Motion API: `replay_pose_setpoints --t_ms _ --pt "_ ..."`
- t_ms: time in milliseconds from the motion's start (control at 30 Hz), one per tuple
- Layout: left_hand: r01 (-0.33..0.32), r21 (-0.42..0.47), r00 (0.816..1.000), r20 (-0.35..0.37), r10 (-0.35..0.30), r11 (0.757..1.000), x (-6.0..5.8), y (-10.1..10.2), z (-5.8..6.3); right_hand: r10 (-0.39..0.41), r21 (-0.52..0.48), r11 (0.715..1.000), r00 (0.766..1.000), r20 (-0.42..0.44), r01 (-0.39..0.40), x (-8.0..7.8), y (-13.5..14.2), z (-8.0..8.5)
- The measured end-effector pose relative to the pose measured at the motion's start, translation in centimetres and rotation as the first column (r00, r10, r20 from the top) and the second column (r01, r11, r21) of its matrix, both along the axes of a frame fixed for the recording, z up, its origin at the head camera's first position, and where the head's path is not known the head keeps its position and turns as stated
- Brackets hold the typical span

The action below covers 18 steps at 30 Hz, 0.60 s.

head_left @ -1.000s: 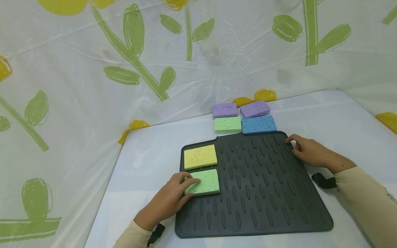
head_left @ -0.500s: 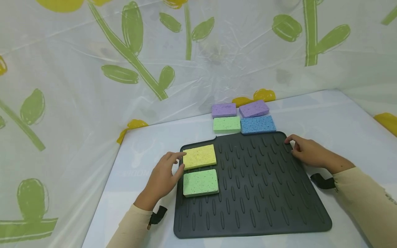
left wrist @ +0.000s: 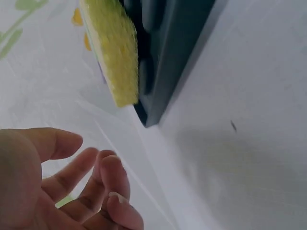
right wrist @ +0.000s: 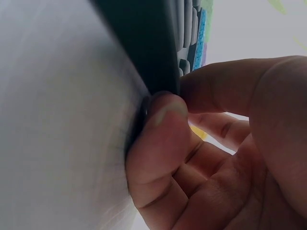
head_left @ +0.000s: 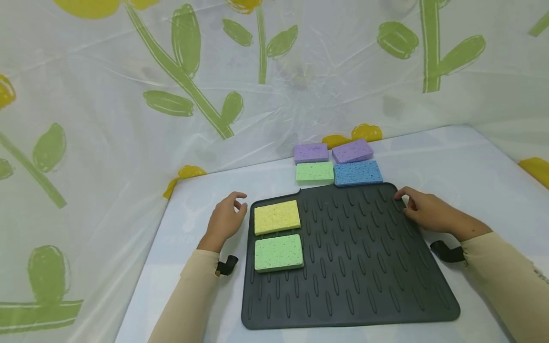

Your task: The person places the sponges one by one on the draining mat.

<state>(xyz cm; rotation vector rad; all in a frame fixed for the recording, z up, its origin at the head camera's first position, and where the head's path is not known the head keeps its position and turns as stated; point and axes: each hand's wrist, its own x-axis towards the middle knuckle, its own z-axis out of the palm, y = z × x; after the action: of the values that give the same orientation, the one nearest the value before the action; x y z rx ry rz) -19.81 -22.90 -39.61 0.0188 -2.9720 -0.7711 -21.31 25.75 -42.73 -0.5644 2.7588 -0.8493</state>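
Observation:
A dark grey ribbed silicone mat (head_left: 351, 257) with a raised rim lies on the table. Along its left side rest a yellow sponge (head_left: 277, 217) and, nearer the front, a speckled green sponge (head_left: 279, 253). My left hand (head_left: 226, 217) hovers just left of the mat's back left corner, fingers loosely bent and holding nothing. In the left wrist view the yellow sponge (left wrist: 112, 52) shows beyond those fingers. My right hand (head_left: 429, 214) pinches the mat's right edge near the back corner; the right wrist view shows fingers on both faces of the rim.
Behind the mat sit two purple sponges (head_left: 310, 153), a second green sponge (head_left: 315, 172) and a blue sponge (head_left: 358, 172), close together. A white flower-printed curtain (head_left: 300, 85) hangs along the back and sides of the white table (head_left: 193, 238).
My left hand has let go of the front green sponge, passed by the yellow sponge's left edge and moved back and left off the mat. The right hand stays at the mat's edge.

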Motion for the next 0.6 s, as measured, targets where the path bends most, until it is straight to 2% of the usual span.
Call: replay_pose_setpoints --t_ms 100,267,467,600 --pt "-0.014 0.008 0.998 0.056 0.014 1.000 -0.7 -0.3 -0.2 0.000 -0.002 1.000 1.000 -0.002 0.000 0.0 0.0 0.0" --pt "-0.038 0.014 0.993 0.108 0.037 0.999 -1.7 -0.7 -0.7 0.001 -0.008 1.000 1.000 -0.003 -0.001 0.0 0.0 -0.1" --pt "-0.006 0.060 0.978 0.207 -0.006 0.998 -2.3 -1.2 -1.5 -0.001 -0.008 1.000 1.000 -0.007 0.001 0.1 0.0 -0.2" --pt "-0.015 0.124 0.966 0.260 -0.017 0.992 -2.3 -1.5 -1.9 -0.001 -0.009 1.000 1.000 -0.009 0.001 0.1 0.0 -0.1"
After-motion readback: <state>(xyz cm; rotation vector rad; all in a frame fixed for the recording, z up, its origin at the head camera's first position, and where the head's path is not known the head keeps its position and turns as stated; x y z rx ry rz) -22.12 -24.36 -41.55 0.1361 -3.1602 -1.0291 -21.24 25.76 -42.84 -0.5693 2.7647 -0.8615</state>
